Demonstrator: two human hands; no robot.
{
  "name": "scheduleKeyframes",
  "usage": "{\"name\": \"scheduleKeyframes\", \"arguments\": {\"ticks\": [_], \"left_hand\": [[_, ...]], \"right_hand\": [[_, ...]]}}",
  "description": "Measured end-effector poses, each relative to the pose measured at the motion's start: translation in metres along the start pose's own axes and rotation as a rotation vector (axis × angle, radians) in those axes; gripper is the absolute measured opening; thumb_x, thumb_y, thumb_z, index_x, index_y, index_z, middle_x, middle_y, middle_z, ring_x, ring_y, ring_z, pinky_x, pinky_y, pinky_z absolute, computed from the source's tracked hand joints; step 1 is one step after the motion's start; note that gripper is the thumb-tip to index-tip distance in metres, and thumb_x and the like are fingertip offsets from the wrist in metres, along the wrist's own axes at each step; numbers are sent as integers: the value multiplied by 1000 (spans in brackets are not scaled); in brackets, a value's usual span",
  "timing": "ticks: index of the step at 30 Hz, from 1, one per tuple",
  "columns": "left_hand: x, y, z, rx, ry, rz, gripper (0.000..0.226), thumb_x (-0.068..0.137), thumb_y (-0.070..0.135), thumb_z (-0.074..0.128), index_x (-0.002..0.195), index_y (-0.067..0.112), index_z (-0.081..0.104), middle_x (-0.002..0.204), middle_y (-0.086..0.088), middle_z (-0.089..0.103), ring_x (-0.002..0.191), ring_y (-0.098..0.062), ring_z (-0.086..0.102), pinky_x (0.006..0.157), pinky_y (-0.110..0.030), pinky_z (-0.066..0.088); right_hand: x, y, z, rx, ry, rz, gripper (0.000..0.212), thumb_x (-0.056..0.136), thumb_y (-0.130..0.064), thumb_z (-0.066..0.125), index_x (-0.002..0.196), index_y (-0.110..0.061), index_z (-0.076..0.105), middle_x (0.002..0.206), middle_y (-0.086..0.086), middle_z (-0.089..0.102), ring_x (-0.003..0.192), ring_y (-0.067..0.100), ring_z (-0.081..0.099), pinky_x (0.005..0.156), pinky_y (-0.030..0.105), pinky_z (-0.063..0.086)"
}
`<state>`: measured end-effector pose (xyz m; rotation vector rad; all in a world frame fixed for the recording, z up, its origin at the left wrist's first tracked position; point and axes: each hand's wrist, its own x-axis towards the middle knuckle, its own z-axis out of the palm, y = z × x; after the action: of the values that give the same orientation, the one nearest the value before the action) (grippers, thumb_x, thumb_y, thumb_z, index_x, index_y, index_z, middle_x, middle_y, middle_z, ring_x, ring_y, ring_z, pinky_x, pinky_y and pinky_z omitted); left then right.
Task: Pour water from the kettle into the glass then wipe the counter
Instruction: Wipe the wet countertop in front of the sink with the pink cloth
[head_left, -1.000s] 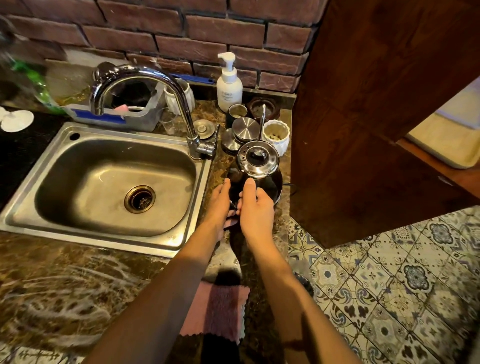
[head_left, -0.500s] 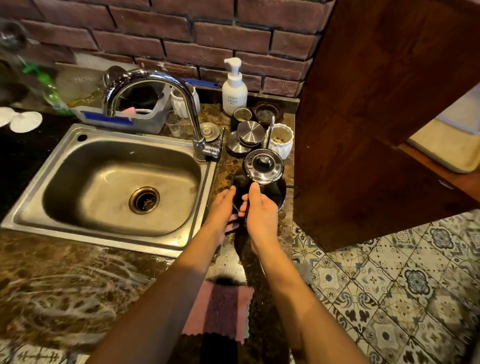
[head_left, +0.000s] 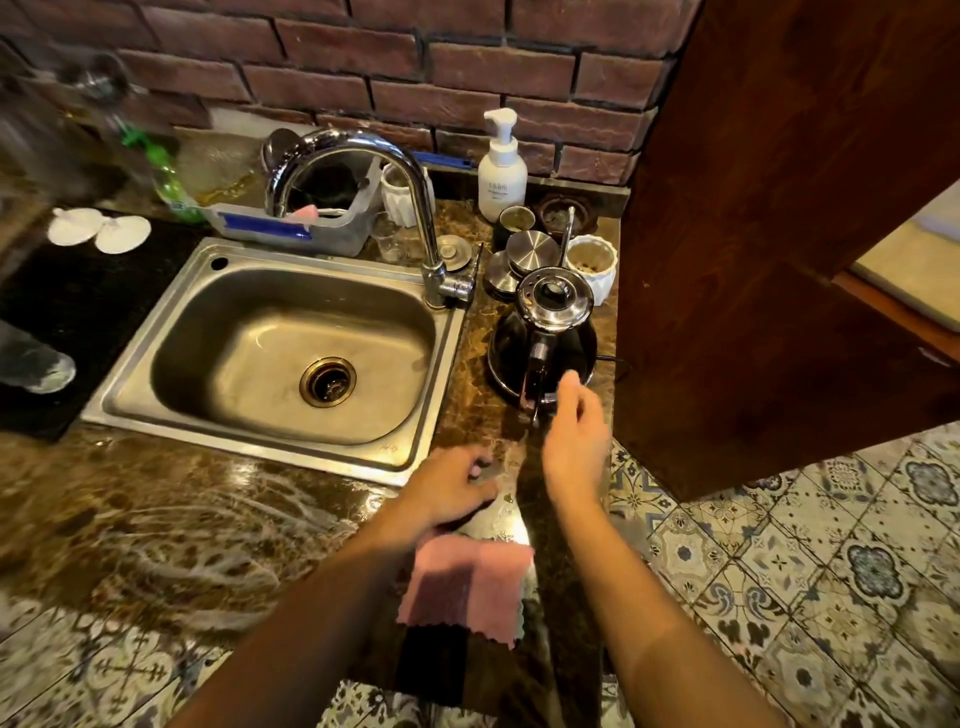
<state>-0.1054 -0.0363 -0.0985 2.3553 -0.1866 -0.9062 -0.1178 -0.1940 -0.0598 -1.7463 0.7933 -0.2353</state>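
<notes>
- Since the earlier frames both hands have drawn back from the kettle: the left hand has dropped toward the near edge of the tabletop, and the right hand has slid off to the near end of the kettle's handle.
- The kettle stands upright on the tabletop, right of the sink, with its shiny lid on and its dark handle pointing toward the person.
- The right hand's fingers are loosely apart and blurred; their tips lie right at the handle's end, and whether they touch it cannot be told.
- The left hand rests low over the tabletop between the sink's near right corner and the pink cloth, its fingers curled in; whether they hold anything cannot be told.
- The pink cloth lies flat at the tabletop's near edge, between the two forearms, just beside the left wrist.
- A clear glass stands behind the tap, near the grey tub, well apart from the kettle.
- Behind the kettle stand steel lids, a white ribbed cup and a white pump bottle by the brick wall.
- Pale smeared streaks cover the tabletop in front of the sink.
</notes>
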Motion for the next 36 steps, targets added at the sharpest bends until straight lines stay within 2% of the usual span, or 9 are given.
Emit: {"name": "scheduleKeyframes", "arguments": {"ticks": [3, 7, 15, 20, 23, 25, 28, 32, 36], "left_hand": [[-21, -26, 15, 266, -39, 82, 41, 82, 42, 70, 120, 25, 70, 116, -3, 69, 109, -23, 64, 90, -30, 50], [-32, -43, 23, 358, -45, 81, 36, 78, 42, 69, 111, 27, 64, 107, -3, 59, 108, -25, 56, 89, -35, 46], [-54, -50, 25, 292, -8, 105, 14, 78, 41, 68, 81, 35, 56, 95, 6, 50, 102, -19, 47, 91, -39, 40], [-85, -46, -2, -108, -53, 205, 20, 88, 17, 76, 77, 20, 60, 75, 11, 58, 69, -2, 56, 70, -29, 43], [-103, -36, -28, -247, -39, 290, 23, 91, 10, 74, 76, 18, 57, 93, 0, 71, 82, -4, 67, 70, -30, 50], [-116, -27, -48, -413, -88, 350, 26, 92, 6, 71, 74, 18, 56, 113, -2, 75, 83, 5, 70, 66, -14, 52], [-134, -17, -78, -729, -199, 398, 23, 90, 6, 68, 73, 14, 55, 97, 1, 73, 80, -5, 69, 69, -22, 55], [-161, -6, -108, -858, -247, 563, 25, 92, 7, 61, 72, 20, 53, 60, 9, 48, 52, -4, 44, 49, -17, 37], [-190, 1, -132, -835, -308, 658, 26, 94, 7, 62, 74, 21, 52, 59, 11, 48, 49, -1, 40, 44, -13, 31]], "right_hand": [[-31, 44, -19, -219, -181, -52, 18, 101, -32, 61, 111, -20, 69, 108, 0, 72, 96, 15, 65, 89, 39, 55], [-53, 84, -31, -630, -710, -126, 39, 92, -30, 72, 127, -13, 67, 115, 6, 70, 105, 24, 64, 96, 43, 50], [-60, 87, -39, -708, -838, -255, 4, 93, -24, 71, 96, -22, 71, 98, 0, 52, 97, 19, 51, 78, 29, 37], [-65, 61, -55, -466, -870, -193, 8, 95, -22, 71, 92, -27, 65, 89, -12, 61, 82, 4, 57, 73, 29, 43], [-74, 35, -62, -251, -848, -182, 16, 93, -9, 72, 90, -25, 68, 87, -7, 67, 79, 7, 63, 77, 28, 51], [-83, 17, -63, -101, -785, -185, 16, 92, -2, 72, 91, -18, 71, 86, -3, 69, 77, 2, 63, 76, 20, 49], [-102, -4, -62, 379, -788, 35, 7, 89, -6, 75, 95, -5, 71, 85, 3, 73, 79, 12, 68, 76, 26, 53], [-142, -22, -45, 809, -830, 332, 80, 65, -54, 91, 120, -1, 70, 116, 20, 71, 102, 49, 56, 92, 44, 44], [-185, -32, -17, 1127, -960, 278, 101, 63, -61, 89, 138, 2, 60, 140, 26, 60, 131, 38, 58, 113, 55, 43]]}}
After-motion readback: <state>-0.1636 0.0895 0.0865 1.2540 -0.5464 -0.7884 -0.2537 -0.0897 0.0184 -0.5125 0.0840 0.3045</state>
